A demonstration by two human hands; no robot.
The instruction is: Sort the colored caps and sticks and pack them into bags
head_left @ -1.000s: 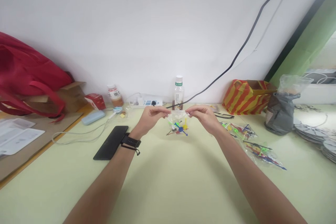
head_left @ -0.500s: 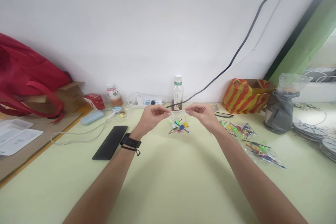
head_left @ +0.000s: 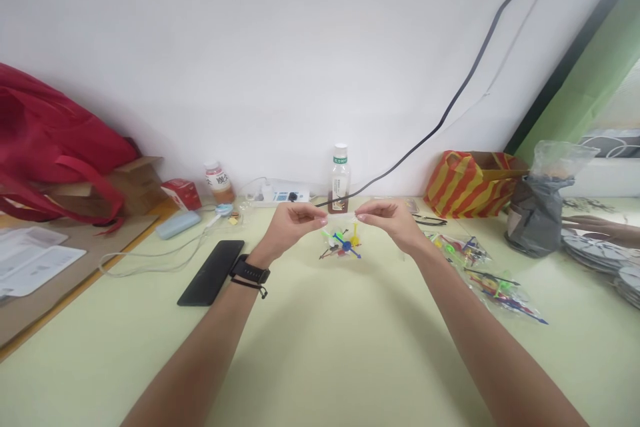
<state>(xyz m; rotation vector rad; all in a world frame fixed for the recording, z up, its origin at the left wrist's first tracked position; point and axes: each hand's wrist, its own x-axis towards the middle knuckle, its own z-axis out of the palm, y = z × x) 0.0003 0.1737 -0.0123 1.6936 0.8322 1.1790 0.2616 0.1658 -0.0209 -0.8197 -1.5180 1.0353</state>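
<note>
Mid-frame, the left hand (head_left: 294, 223) and right hand (head_left: 387, 221), nearly closed, pinch opposite ends of the top edge of the bag (head_left: 341, 217), colourful pieces (head_left: 346, 246) below. The step seems edge-handling; continuing calls for steady, even pinches.

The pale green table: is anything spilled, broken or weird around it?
I see nothing spilled or broken. The oddest bit is the thick black cable slanting across the white wall, down near the green-banded clear bottle; it isn't tucked away neatly.
</note>
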